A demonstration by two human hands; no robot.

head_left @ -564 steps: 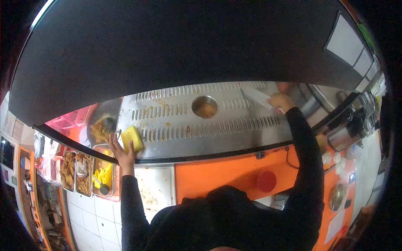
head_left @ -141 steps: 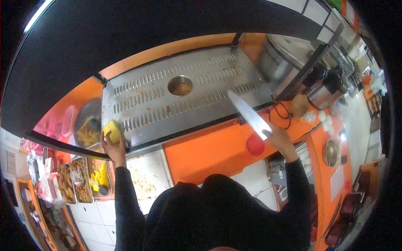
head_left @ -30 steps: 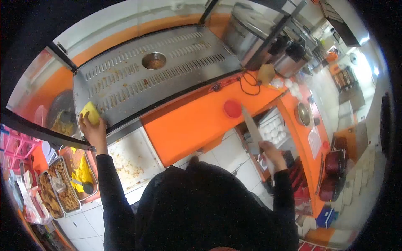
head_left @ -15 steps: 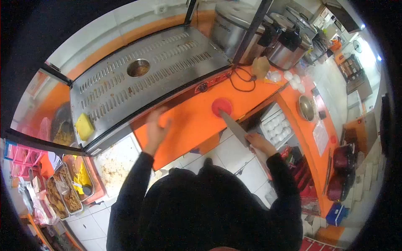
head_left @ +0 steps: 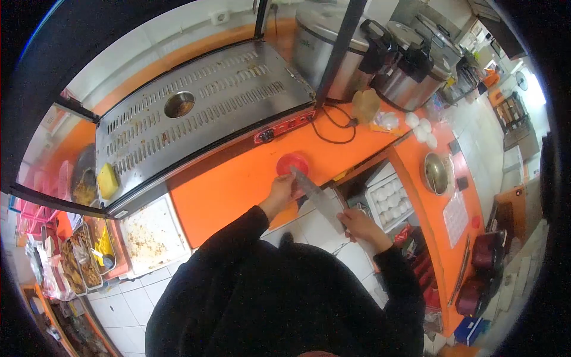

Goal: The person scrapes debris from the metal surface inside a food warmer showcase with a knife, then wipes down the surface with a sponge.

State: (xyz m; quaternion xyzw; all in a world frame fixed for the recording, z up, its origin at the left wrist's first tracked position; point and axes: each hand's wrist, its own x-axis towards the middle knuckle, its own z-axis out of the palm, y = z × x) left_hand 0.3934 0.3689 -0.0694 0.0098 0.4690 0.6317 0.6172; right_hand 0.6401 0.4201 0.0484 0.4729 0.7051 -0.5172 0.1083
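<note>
The knife [head_left: 321, 202] is nearside right of the round red item [head_left: 294, 160], its tip overlapping that item in view. The right hand [head_left: 360, 227] clamps its fingers on the knife, concealing the handle. The left hand [head_left: 279, 193] is just nearside of the round red item; whether its fingers close on the tip cannot be determined.

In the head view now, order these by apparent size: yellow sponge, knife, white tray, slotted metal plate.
Largest to smallest:
1. slotted metal plate
2. white tray
3. knife
4. yellow sponge
</note>
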